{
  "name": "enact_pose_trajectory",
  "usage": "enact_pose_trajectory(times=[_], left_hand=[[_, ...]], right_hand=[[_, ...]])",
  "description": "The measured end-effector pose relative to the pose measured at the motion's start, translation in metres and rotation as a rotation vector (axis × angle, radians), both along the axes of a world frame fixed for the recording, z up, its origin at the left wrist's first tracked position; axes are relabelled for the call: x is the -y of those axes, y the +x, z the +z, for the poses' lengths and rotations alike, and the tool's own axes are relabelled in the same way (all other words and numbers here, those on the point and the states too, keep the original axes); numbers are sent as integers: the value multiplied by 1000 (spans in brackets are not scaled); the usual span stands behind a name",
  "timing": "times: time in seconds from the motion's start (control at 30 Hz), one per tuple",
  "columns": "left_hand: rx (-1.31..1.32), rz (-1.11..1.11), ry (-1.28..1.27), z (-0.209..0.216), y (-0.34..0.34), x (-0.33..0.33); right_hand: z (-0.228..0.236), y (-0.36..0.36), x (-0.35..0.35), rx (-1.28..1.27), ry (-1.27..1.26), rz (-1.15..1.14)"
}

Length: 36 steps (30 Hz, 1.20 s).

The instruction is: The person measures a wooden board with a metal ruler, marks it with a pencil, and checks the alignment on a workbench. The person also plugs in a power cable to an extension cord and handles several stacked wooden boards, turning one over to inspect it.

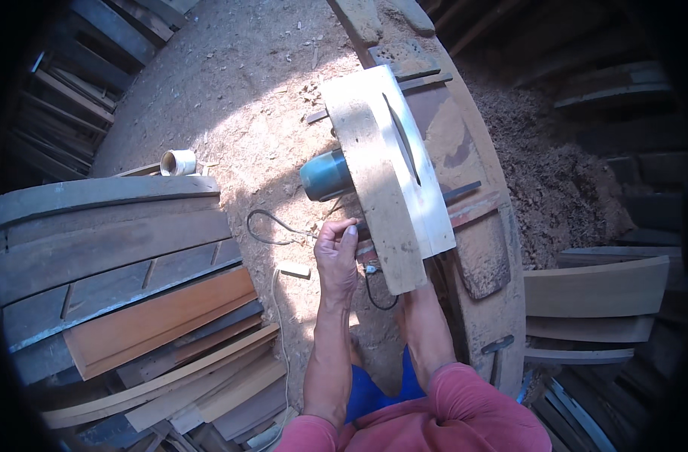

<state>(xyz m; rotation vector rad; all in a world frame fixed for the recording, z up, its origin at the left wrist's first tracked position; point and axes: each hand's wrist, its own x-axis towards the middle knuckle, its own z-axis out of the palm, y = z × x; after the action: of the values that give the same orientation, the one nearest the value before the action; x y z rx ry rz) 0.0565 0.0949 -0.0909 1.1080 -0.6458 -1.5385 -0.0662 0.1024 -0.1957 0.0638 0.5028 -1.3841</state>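
Observation:
A white-topped board (pixel 427 192) with a long dark slot lies across the wooden bench. Along its left side runs a thick, curved wooden plank (pixel 381 203). From under the plank sticks out the teal motor housing (pixel 325 177) of a power tool. My left hand (pixel 336 245) is closed, thumb and fingers at the end of a dark bar (pixel 462 193) that passes beneath the board and comes out on the far right. My right forearm (pixel 428 328) reaches under the near end of the board, which hides that hand and its fingers.
The long bench (pixel 475 324) carries sawdust and wood blocks. Stacked planks (pixel 159 320) lie at left, with more boards (pixel 596 290) at right beside a heap of shavings (pixel 562 188). A cable (pixel 277 339), a white block (pixel 294 269) and a round container (pixel 179 162) are on the left.

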Motion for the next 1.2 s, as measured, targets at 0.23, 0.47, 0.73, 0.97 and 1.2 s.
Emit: enact_pose_trajectory(times=[0.23, 0.47, 0.73, 0.97, 1.2], left_hand=[[-18, -11, 20, 1, 4, -1], [-12, 4, 4, -2, 4, -1], [-10, -6, 13, 0, 3, 0], [-24, -2, -4, -1, 4, 0], [16, 20, 6, 6, -1, -1]], right_hand=[[-2, 3, -1, 4, 7, 1], [3, 2, 0, 0, 7, 1], [5, 2, 1, 0, 11, -6], [7, 2, 2, -9, 14, -1], [11, 2, 0, -1, 26, -4]])
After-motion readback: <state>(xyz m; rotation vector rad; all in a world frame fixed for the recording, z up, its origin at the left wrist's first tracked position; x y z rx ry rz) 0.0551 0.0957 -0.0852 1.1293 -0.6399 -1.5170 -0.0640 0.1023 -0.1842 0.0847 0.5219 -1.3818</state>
